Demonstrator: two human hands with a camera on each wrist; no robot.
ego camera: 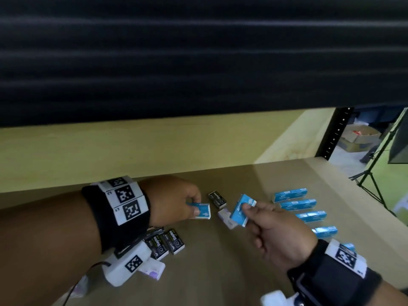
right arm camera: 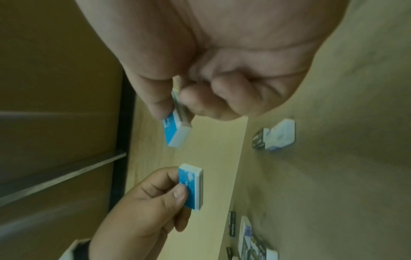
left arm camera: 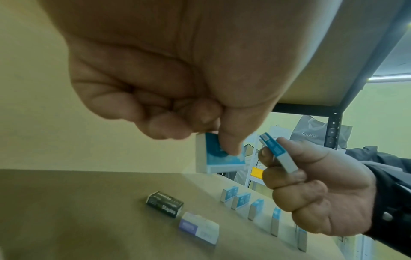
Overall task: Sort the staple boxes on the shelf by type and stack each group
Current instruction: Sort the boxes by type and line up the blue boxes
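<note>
My left hand [ego camera: 194,206] pinches a blue staple box [ego camera: 204,211] between thumb and fingers, held above the shelf board [ego camera: 220,261]; the same box [left arm camera: 220,158] shows under the thumb in the left wrist view. My right hand [ego camera: 249,208] pinches a second blue box [ego camera: 241,209], tilted on edge, seen again [right arm camera: 175,132] in the right wrist view. Below them lie a black staple box [ego camera: 217,199] and a white-purple box [ego camera: 227,218]. Several blue boxes [ego camera: 298,204] stand in a row at the right. Black boxes [ego camera: 165,242] sit grouped under my left wrist.
The upper shelf's dark edge [ego camera: 198,62] hangs low over the work area. A black upright post [ego camera: 335,133] marks the shelf's right end, with a tripod [ego camera: 371,173] beyond it. Another white-purple box [ego camera: 152,269] lies near the front, partly under my left wrist camera.
</note>
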